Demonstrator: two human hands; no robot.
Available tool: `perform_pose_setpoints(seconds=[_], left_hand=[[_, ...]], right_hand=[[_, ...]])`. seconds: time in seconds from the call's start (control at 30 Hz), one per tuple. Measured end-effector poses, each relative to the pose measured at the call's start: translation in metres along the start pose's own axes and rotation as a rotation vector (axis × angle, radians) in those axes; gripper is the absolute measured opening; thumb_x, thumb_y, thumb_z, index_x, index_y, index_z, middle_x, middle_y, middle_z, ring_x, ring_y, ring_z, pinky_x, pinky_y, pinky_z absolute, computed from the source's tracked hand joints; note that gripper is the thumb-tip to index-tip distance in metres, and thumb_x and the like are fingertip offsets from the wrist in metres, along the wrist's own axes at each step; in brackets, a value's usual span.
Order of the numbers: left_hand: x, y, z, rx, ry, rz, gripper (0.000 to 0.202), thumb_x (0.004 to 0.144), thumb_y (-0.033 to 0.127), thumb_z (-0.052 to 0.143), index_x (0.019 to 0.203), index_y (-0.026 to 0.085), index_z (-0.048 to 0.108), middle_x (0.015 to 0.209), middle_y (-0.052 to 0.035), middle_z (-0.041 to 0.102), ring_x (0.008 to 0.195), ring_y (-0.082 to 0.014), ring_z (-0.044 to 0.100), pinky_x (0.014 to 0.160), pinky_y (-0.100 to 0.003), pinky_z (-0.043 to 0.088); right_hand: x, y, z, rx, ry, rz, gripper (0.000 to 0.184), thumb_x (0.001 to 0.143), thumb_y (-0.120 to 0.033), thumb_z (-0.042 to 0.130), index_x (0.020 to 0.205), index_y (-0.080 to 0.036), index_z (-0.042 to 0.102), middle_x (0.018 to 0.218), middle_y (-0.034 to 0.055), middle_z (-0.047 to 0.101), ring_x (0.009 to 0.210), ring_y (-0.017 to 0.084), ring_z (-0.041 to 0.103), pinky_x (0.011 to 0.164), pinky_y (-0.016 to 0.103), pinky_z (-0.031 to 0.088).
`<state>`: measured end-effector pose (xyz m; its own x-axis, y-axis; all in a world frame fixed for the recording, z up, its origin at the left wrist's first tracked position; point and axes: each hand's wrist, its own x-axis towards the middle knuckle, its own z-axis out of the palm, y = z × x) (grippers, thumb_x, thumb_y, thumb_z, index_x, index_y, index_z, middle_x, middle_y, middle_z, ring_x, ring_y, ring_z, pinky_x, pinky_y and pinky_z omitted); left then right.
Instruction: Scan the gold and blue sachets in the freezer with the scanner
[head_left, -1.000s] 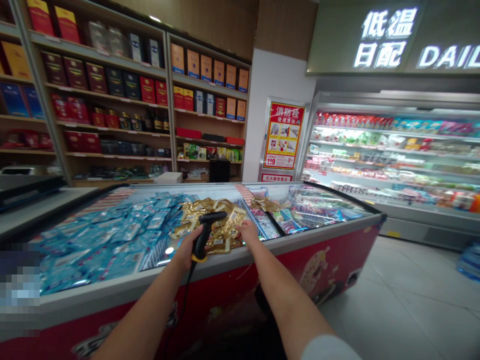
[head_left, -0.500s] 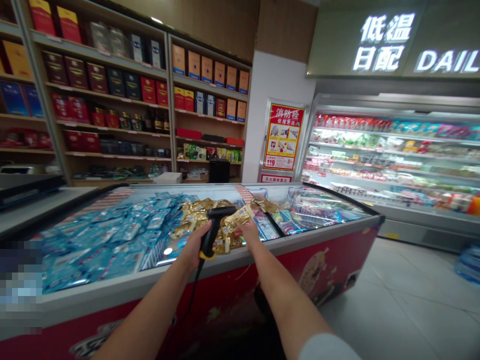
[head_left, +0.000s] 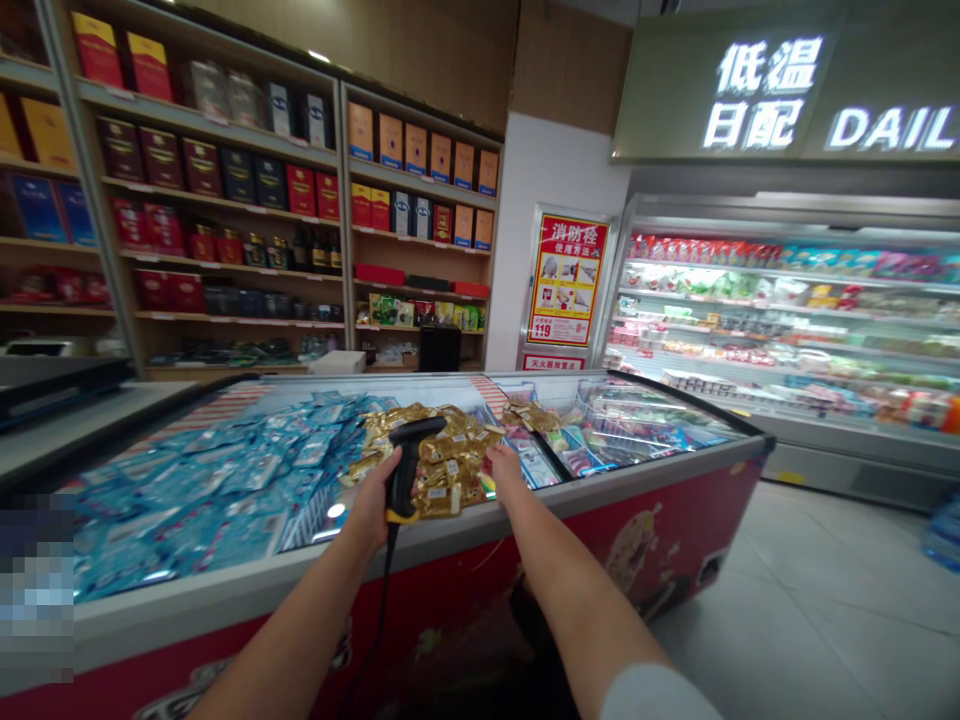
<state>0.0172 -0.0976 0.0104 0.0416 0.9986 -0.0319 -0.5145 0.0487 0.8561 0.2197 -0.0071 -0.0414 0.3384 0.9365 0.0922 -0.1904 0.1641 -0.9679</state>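
Observation:
My left hand (head_left: 375,503) is wrapped around the grip of a black and yellow barcode scanner (head_left: 405,470). The scanner's head points right, over a heap of gold packets (head_left: 442,455), and its cable hangs down in front of the freezer. At the right edge of the heap is my right hand (head_left: 506,477), fingers curled against a gold packet (head_left: 487,438); the fingertips are partly hidden. Many blue packets (head_left: 255,470) lie spread to the left of the gold ones. Both heaps rest on the glass top of a red chest freezer (head_left: 600,540).
Right of the heap, a smaller group of gold packets (head_left: 531,415) lies on the glass. Shelves with boxes (head_left: 285,185) stand behind. A lit refrigerated display (head_left: 780,320) is at the right, with a blue water bottle (head_left: 943,530) on the floor. A dark counter device (head_left: 60,380) sits at left.
My left hand and the scanner have moved slightly left and down. My right hand has lowered a little, and the gold packet it held up no longer stands out from the heap.

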Motion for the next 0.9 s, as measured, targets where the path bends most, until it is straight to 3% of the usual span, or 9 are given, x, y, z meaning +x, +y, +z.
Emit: perform_pose_setpoints(seconds=[0.23,0.3,0.4,0.5,0.67,0.8,0.9], left_hand=[[0.017,-0.002,-0.017,0.004,0.063,0.076,0.028,0.081,0.037,0.056,0.095,0.013,0.061,0.068,-0.0035,0.065,0.040,-0.0106,0.055,0.031,-0.019,0.039],[0.019,-0.005,-0.019,0.024,0.088,0.093,0.027,0.080,0.036,0.057,0.093,0.013,0.061,0.067,-0.0031,0.065,0.040,-0.0106,0.055,0.032,-0.019,0.041],[0.023,-0.012,-0.023,0.074,0.113,0.102,0.025,0.078,0.037,0.060,0.087,0.014,0.061,0.064,-0.0025,0.064,0.040,-0.0113,0.055,0.033,-0.020,0.042],[0.024,-0.017,-0.025,0.137,0.129,0.112,0.029,0.073,0.041,0.064,0.087,0.016,0.061,0.066,-0.0024,0.065,0.041,-0.0129,0.056,0.033,-0.022,0.042],[0.019,-0.019,-0.021,0.223,0.138,0.096,0.038,0.066,0.045,0.070,0.094,0.020,0.062,0.069,-0.0013,0.067,0.045,-0.0146,0.059,0.036,-0.023,0.045],[0.021,-0.021,-0.022,0.246,0.167,0.110,0.041,0.063,0.046,0.072,0.096,0.024,0.062,0.071,-0.0001,0.069,0.049,-0.0162,0.061,0.041,-0.025,0.049],[0.030,-0.028,-0.034,0.245,0.202,0.087,0.042,0.062,0.047,0.072,0.099,0.030,0.061,0.070,0.0015,0.069,0.051,-0.0191,0.062,0.042,-0.027,0.051]], right_hand=[[0.017,-0.013,0.033,-0.273,-0.107,-0.037,0.010,0.074,-0.027,0.059,0.072,-0.017,0.058,0.059,0.0001,0.061,0.052,0.015,0.059,0.052,0.025,0.044],[0.027,-0.017,0.033,-0.415,-0.083,-0.065,0.014,0.076,-0.029,0.059,0.069,-0.016,0.061,0.061,0.0034,0.063,0.058,0.017,0.061,0.057,0.027,0.045],[0.048,-0.025,0.010,-0.628,0.062,-0.139,0.017,0.080,-0.027,0.056,0.071,-0.015,0.064,0.077,0.0095,0.067,0.082,0.022,0.062,0.073,0.031,0.044],[0.070,-0.035,-0.033,-0.789,0.234,-0.182,0.020,0.083,-0.021,0.049,0.091,-0.014,0.065,0.103,0.0146,0.064,0.105,0.026,0.055,0.087,0.033,0.039],[0.103,-0.041,-0.090,-1.123,0.406,-0.160,0.039,0.086,-0.023,0.045,0.122,-0.011,0.053,0.123,0.0189,0.054,0.119,0.031,0.044,0.095,0.038,0.033],[0.124,-0.036,-0.098,-1.172,0.374,-0.114,0.047,0.086,-0.028,0.046,0.130,-0.010,0.046,0.127,0.0199,0.052,0.121,0.033,0.043,0.095,0.041,0.033],[0.134,-0.035,-0.092,-1.182,0.351,-0.086,0.047,0.084,-0.029,0.051,0.128,-0.013,0.049,0.124,0.0187,0.055,0.120,0.032,0.046,0.094,0.043,0.035]])
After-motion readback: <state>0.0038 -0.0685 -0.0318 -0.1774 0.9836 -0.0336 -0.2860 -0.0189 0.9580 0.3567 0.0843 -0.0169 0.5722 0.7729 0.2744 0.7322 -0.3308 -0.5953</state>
